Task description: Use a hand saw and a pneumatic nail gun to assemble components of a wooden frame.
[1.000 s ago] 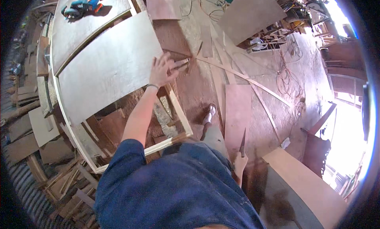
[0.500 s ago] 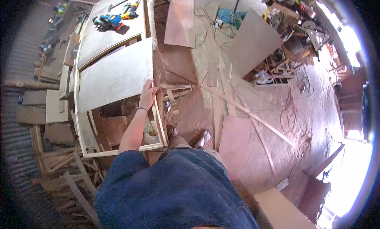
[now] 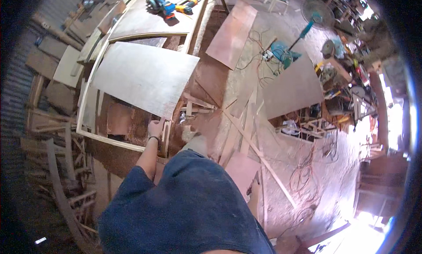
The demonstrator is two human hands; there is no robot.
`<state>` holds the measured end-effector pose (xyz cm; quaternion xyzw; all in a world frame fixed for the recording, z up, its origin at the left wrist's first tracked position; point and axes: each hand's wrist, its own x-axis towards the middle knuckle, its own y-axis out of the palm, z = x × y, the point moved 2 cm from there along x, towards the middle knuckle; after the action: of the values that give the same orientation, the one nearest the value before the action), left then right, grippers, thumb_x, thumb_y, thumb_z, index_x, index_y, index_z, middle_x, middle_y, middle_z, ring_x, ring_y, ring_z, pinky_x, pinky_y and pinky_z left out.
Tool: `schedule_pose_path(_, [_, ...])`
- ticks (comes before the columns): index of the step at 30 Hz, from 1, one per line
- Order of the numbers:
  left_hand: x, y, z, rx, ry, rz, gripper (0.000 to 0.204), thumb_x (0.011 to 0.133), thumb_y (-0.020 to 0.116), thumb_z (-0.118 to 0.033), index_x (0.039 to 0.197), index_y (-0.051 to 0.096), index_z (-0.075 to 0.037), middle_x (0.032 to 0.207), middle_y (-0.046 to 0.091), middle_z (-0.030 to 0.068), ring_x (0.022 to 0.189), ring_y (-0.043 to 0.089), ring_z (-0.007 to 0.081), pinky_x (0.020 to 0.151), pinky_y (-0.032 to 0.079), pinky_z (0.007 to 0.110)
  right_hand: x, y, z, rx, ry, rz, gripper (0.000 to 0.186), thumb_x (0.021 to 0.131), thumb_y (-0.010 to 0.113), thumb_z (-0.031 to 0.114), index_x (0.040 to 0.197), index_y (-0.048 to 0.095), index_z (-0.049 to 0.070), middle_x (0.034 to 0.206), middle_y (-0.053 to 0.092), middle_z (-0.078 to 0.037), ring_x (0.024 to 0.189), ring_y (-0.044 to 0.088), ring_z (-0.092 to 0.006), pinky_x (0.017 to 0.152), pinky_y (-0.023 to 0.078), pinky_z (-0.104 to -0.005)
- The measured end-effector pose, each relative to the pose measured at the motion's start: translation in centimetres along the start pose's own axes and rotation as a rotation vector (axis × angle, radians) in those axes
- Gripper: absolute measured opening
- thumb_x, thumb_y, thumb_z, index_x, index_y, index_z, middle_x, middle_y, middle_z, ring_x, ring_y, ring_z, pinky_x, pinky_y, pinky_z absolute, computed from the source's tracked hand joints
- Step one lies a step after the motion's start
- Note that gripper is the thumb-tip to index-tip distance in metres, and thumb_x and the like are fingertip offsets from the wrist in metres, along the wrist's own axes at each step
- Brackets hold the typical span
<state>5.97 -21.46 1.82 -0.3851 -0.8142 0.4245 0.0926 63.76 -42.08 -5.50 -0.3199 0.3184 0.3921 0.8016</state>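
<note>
Where the wooden frame (image 3: 112, 140) turns at its near left corner, I have its pale rails plain to see, and inside them a wide gap opens between the near rail and the pale panel (image 3: 143, 76), with a brown board (image 3: 119, 118) showing low in it. The panel lies askew across the frame, its far right corner jutting past the right rail. A narrower gap parts its far edge from the upper board (image 3: 140, 22). At the panel's near right corner, by the rail, I find the left hand (image 3: 156, 128), fingertips at the edge; whether they pinch it or only rest there, I cannot tell. Farther right, the right hand (image 3: 255, 190) is low beside the dark blue shirt (image 3: 184, 205), near a pinkish board (image 3: 239, 168). I make out something dark at its fingers, too blurred to name, and cannot tell how they are closed. Past that hand the floor opens out, crossed by a long wooden strip (image 3: 263, 162) and loops of orange cable (image 3: 303, 172).

From the left again, I see corrugated sheeting (image 3: 20, 85) and piled scrap timber. The upper board carries a blue power tool (image 3: 162, 6) and a yellow one. The panel's face looks smooth and catches light. Beyond are a teal fan (image 3: 305, 30), a grey-brown sheet (image 3: 292, 89) before heaped clutter, and glare at the lower right.
</note>
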Motion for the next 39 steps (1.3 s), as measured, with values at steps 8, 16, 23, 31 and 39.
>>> schedule_pose_path(8, [0.7, 4.2, -0.3, -0.260, -0.071, 0.055, 0.042, 0.069, 0.078, -0.035, 0.089, 0.066, 0.000, 0.089, 0.067, 0.0161, 0.084, 0.064, 0.0295, 0.076, 0.048, 0.038, 2.6, 11.0, 14.8, 0.081, -0.102, 0.101, 0.025, 0.084, 0.057, 0.015, 0.062, 0.046, 0.010, 0.047, 0.040, 0.001, 0.035, 0.042, -0.0113, 0.030, 0.030, -0.0249])
schedule_pose_path(16, [-0.4, 4.2, -2.3, -0.287, -0.112, -0.040, 0.042, 0.069, 0.077, -0.022, 0.098, 0.058, 0.002, 0.097, 0.059, 0.0177, 0.094, 0.057, 0.0338, 0.083, 0.045, 0.039, 4.5, 21.4, 23.3, 0.065, -0.139, 0.016, 0.013, 0.085, 0.058, 0.015, 0.077, 0.056, 0.005, 0.058, 0.053, -0.004, 0.042, 0.049, -0.0142, 0.039, 0.041, -0.0285])
schedule_pose_path(23, [-0.5, 2.5, -4.9, -0.549, -0.377, -0.008, 0.029, 0.074, 0.075, -0.013, 0.095, 0.061, 0.002, 0.089, 0.065, 0.0108, 0.082, 0.062, 0.0204, 0.074, 0.048, 0.032, 3.8, 32.9, 40.3, -0.099, -0.691, 0.175, 0.018, 0.086, 0.060, 0.017, 0.075, 0.058, 0.004, 0.062, 0.053, -0.006, 0.048, 0.053, -0.0164, 0.040, 0.039, -0.0326])
schedule_pose_path(31, [-0.9, 3.5, -7.1, -0.701, -0.658, 0.023, 0.012, 0.086, 0.065, -0.008, 0.088, 0.068, 0.004, 0.078, 0.067, 0.0027, 0.066, 0.058, 0.0074, 0.058, 0.043, 0.020, 3.2, 54.8, 58.9, 0.069, -0.439, 0.865, 0.030, 0.088, 0.057, 0.025, 0.064, 0.047, 0.011, 0.051, 0.035, 0.001, 0.040, 0.034, -0.0133, 0.039, 0.031, -0.0279])
schedule_pose_path(39, [-0.2, 6.3, -15.6, -0.652, -0.694, -0.061, 0.016, 0.088, 0.058, -0.009, 0.094, 0.068, 0.002, 0.074, 0.065, 0.0020, 0.063, 0.057, 0.0098, 0.055, 0.045, 0.026, 10.9, 81.9, 67.0, -0.331, -0.610, 0.706, 0.036, 0.085, 0.061, 0.045, 0.088, 0.056, 0.010, 0.069, 0.056, -0.003, 0.059, 0.055, -0.0190, 0.055, 0.046, -0.0328])
